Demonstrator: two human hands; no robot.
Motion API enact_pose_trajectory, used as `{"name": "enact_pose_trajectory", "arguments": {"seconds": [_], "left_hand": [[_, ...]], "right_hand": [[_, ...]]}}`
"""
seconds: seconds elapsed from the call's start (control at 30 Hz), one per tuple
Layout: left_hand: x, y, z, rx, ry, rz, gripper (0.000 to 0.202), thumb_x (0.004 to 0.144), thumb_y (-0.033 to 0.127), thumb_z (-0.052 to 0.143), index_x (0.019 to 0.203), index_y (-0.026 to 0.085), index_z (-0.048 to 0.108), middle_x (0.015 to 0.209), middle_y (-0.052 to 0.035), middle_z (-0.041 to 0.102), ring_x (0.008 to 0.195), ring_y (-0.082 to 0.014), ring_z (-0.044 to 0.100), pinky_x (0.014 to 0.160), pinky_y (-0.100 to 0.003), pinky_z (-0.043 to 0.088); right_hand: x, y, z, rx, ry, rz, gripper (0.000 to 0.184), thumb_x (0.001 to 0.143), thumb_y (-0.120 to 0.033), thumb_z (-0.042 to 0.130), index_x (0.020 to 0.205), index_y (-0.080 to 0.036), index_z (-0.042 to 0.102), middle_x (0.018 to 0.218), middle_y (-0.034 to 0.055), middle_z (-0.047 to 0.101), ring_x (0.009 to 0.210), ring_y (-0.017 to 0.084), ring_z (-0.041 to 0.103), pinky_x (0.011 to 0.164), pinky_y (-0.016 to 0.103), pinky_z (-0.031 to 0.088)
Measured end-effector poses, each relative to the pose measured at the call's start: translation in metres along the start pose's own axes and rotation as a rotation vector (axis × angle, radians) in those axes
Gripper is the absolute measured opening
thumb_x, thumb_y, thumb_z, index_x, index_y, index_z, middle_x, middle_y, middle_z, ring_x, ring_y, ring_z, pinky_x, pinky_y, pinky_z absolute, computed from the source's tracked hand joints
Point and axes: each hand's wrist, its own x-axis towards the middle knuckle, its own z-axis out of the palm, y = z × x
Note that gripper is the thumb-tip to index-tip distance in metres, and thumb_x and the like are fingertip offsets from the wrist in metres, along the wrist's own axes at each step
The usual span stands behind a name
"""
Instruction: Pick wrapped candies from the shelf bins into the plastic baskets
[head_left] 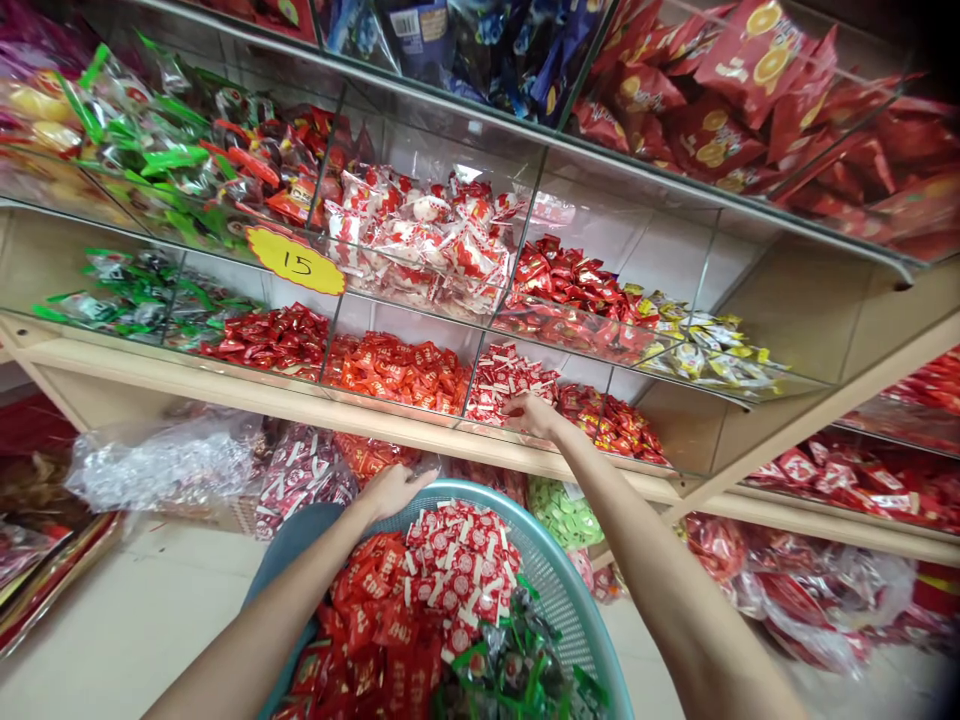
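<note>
A teal plastic basket [592, 610] holds heaps of wrapped candies: red-and-white ones [461, 560], plain red ones [390, 640] and dark ones with green wrapper ends [517, 650]. At its far rim, my left hand [394, 490] is closed on the edge, with some fingers hidden. My right hand [536, 415] reaches over the front of the lower shelf, at a compartment of small red-and-white candies [506, 375]. Its fingers are curled together; whatever lies in them is hidden.
Clear dividers split the tilted shelves [420, 435] into candy compartments. A yellow price tag [295, 260] reading 15 hangs on the upper ledge. Bagged candies [307, 480] and a clear plastic bag [172, 455] lie under the shelf. The wooden side panel [810, 400] stands at right.
</note>
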Motion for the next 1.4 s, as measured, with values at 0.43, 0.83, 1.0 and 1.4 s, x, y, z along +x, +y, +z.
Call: {"name": "enact_pose_trajectory", "arguments": {"seconds": [0.43,0.83,1.0,1.4], "left_hand": [[-0.008,0.008,-0.006,-0.010,-0.002,-0.004,0.065,0.068,0.074,0.036,0.062,0.016,0.063,0.063,-0.0059,0.065,0.064,-0.0200,0.058,0.057,-0.025,0.034],[0.000,-0.002,-0.001,-0.043,0.003,-0.006,0.059,0.067,0.070,0.042,0.066,0.015,0.065,0.065,-0.0067,0.067,0.067,-0.0217,0.059,0.059,-0.026,0.035],[0.000,-0.002,-0.003,-0.044,-0.009,-0.017,0.059,0.066,0.070,0.043,0.067,0.015,0.065,0.067,-0.0070,0.067,0.068,-0.0216,0.060,0.059,-0.026,0.035],[0.001,-0.002,-0.001,-0.057,-0.022,0.002,0.063,0.067,0.072,0.040,0.068,0.015,0.065,0.065,-0.0057,0.067,0.066,-0.0214,0.059,0.060,-0.026,0.035]], "right_hand": [[-0.004,-0.004,0.000,0.101,0.005,0.022,0.024,0.058,-0.031,0.072,0.073,-0.013,0.067,0.061,-0.0004,0.059,0.056,0.011,0.050,0.054,0.022,0.041],[-0.017,-0.008,0.001,0.493,0.307,0.018,0.044,0.058,-0.051,0.070,0.079,-0.014,0.060,0.072,0.0029,0.060,0.065,0.014,0.057,0.063,0.028,0.047],[-0.025,-0.013,-0.005,0.616,0.594,-0.013,0.047,0.064,-0.052,0.066,0.089,-0.013,0.057,0.081,0.0061,0.061,0.069,0.015,0.056,0.066,0.029,0.048],[-0.177,-0.073,0.050,0.158,0.272,-0.185,0.025,0.087,-0.035,0.050,0.107,-0.022,0.051,0.093,0.0039,0.057,0.066,0.013,0.051,0.061,0.026,0.044]]}}
